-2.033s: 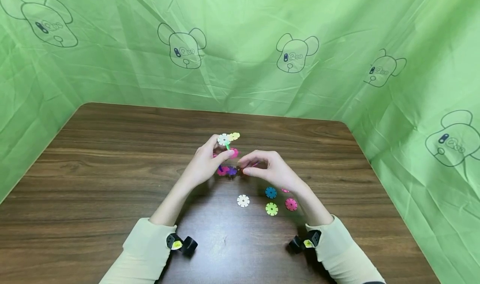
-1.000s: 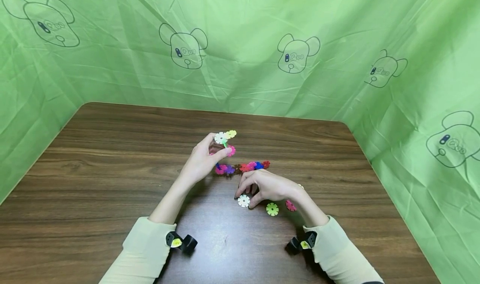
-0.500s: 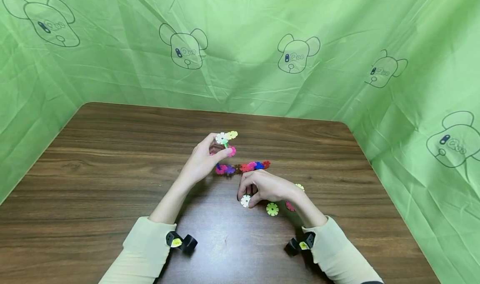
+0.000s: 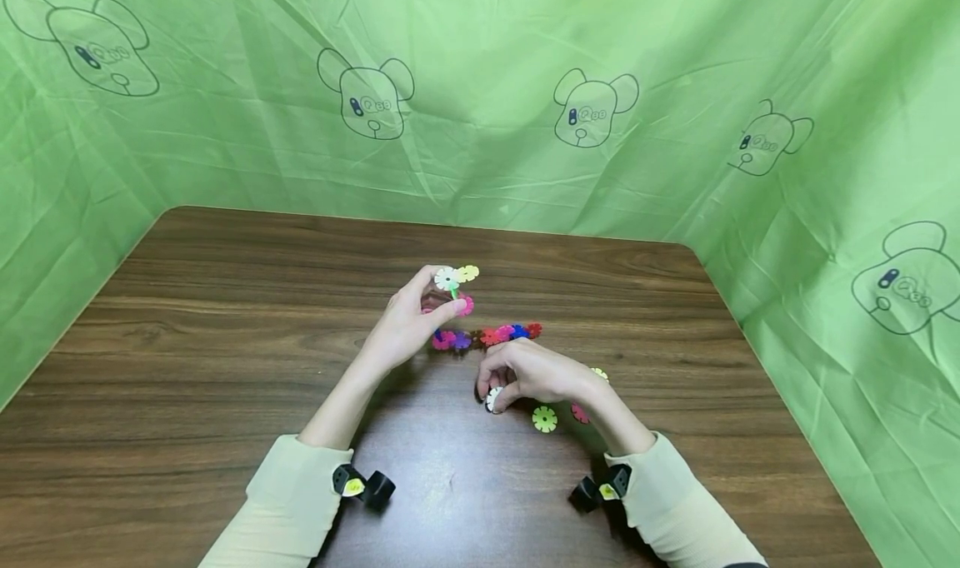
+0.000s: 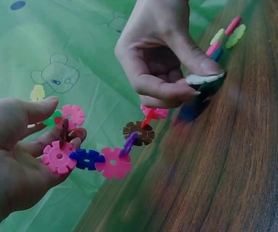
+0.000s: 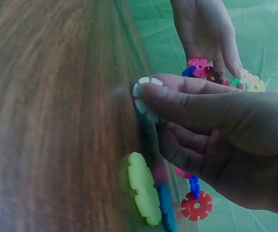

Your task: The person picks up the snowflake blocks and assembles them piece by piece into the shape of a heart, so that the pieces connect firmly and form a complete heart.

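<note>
At the tabletop (image 4: pixel 225 385): white disc (image 4: pixel 492 399), tilted, pinched between right hand's (image 4: pixel 536 370) thumb and finger; lifted clear or touching, cannot tell. Disc chain (image 4: pixel 491 336), held by left hand (image 4: pixel 401 324) near one end. Lime disc (image 4: pixel 544 419), loose, near right hand. Handling: pinch the rim lightly, leave slots uncovered, hold chain steady.

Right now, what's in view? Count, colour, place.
Linked plastic flower-disc chain: 1, multicoloured, mid-table, partly held.
Loose white plastic flower disc: 1, white, near side of chain.
Loose lime flower disc: 1, lime, table.
Loose blue flower disc: 1, blue, beside lime.
Loose yellow flower disc: 1, pale yellow, table.
Loose pink flower discs: 2, pink, table.
Wood-grain table: 1, brown, beneath.
Printed fabric backdrop: 1, green, around table.
Black wrist cameras: 2, black, wrists.
Sleeves: 2, pale, forearms.
Hands: 2, bare, left hand holding chain, right hand pinching white disc.
</note>
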Motion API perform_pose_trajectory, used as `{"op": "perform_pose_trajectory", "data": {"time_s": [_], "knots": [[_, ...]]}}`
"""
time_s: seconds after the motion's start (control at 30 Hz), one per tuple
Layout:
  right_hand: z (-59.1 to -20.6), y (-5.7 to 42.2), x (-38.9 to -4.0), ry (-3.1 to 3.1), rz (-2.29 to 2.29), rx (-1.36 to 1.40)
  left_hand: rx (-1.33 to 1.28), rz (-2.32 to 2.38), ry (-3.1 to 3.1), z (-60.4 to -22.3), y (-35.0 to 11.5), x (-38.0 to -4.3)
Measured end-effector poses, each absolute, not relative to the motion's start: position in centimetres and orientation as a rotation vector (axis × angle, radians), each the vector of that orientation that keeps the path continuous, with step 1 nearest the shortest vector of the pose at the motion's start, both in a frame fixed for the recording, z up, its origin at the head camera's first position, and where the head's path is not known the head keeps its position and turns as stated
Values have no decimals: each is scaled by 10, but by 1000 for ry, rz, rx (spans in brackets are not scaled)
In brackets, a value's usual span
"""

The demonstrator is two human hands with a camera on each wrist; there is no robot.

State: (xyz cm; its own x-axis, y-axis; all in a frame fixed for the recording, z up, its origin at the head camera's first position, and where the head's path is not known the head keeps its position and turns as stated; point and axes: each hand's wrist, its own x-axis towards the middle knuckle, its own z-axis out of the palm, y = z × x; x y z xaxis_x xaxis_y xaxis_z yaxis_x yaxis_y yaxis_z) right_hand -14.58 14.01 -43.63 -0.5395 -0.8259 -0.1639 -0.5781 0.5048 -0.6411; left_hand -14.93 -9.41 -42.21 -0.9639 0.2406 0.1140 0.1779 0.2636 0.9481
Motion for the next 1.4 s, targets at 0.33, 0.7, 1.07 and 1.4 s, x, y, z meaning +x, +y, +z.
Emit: {"op": "perform_pose_trajectory", "data": {"time_s": [0.33,0.7,1.07,1.4], "knots": [[-422,147,-146,2372,-1034,-1047,538,1755,2547,-421,-92,-145],[-409,154,-148,2511,-1482,-960,625,1614,2666,-422,-91,-144],[-403,155,-147,2570,-1800,-899,662,1561,2659,-422,-89,-143],[-405,152,-148,2579,-1978,-818,729,1563,2668,-423,-86,-143]]}}
